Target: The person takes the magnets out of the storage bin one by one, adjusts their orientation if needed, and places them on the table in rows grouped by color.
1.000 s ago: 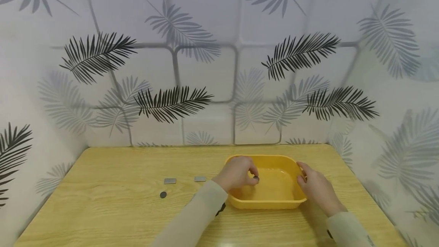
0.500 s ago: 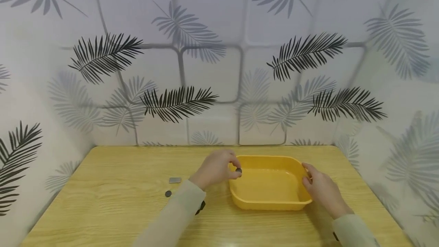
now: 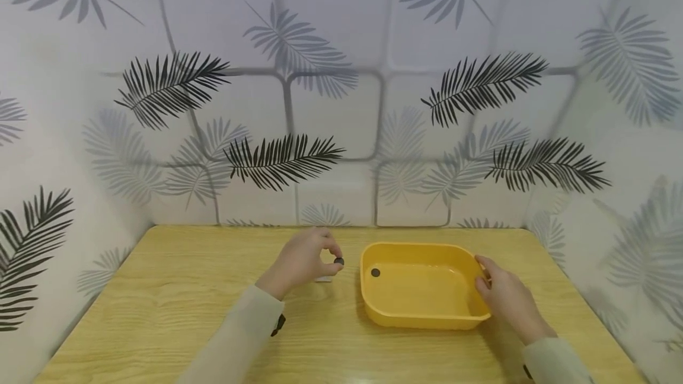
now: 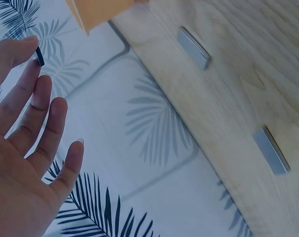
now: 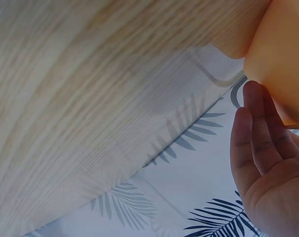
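A small dark disc point(image 3: 338, 262) is pinched between the thumb and index finger of my left hand point(image 3: 300, 258), just left of the yellow tray point(image 3: 427, 321). That disc point(image 4: 40, 57) shows edge-on in the left wrist view, where the other fingers spread loosely. Another dark disc point(image 3: 376, 272) lies inside the tray near its left wall. My right hand point(image 3: 507, 298) holds the tray's right end by the rim. In the right wrist view, its fingers point(image 5: 260, 123) lie along the outer wall; the thumb's hold is hidden there.
Two flat grey rectangular pieces lie on the wooden table: one grey piece point(image 4: 193, 48) nearer the tray, another grey piece point(image 4: 271, 149) farther off. In the head view my left hand and arm cover most of that area. A leaf-patterned wall point(image 3: 331, 194) stands behind the table.
My left hand has moved left out of the tray, carrying the pinched disc over its rim. The disc in the tray has come into sight. My right hand stays at the tray's right end.
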The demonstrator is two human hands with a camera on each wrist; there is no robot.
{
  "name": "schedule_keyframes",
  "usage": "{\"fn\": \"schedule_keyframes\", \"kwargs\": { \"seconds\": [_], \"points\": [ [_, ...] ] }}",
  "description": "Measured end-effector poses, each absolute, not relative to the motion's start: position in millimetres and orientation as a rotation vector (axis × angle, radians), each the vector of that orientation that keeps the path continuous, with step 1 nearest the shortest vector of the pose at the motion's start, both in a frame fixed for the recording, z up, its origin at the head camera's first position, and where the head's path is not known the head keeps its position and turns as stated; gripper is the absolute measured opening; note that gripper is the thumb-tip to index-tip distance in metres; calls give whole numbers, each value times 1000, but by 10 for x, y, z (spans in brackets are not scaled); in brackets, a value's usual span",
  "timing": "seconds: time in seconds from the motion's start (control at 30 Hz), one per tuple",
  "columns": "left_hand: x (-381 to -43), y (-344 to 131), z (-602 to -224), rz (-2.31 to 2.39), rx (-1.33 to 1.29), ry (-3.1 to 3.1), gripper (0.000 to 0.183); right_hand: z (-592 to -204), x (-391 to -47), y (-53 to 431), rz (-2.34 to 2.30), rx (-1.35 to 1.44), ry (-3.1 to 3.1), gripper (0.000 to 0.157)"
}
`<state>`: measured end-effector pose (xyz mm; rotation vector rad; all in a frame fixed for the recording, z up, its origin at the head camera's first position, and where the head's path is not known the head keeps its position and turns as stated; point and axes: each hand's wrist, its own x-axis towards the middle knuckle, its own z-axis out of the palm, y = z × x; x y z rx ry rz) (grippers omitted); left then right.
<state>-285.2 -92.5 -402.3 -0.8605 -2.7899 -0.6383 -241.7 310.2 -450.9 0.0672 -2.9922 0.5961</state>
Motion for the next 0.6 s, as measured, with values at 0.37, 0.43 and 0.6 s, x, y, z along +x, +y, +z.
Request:
{"fn": "schedule_keyframes", "kwargs": {
  "seconds": [0.37, 0.43, 0.6],
  "points": [
    [-2731, -1337, -4095, -629, -751, -2763, 7, -4481, -2424, 3083, 602, 68, -2998, 50],
    [-2716, -1397, -4124, -627, -737, -2764, 7, -4482, -2421, 3082, 597, 74, -2993, 49],
    [-2681, -1504, -4197, -625, -719, -2795, 7, -4496, -2396, 3081, 601, 85, -2984, 49]
  ]
}}
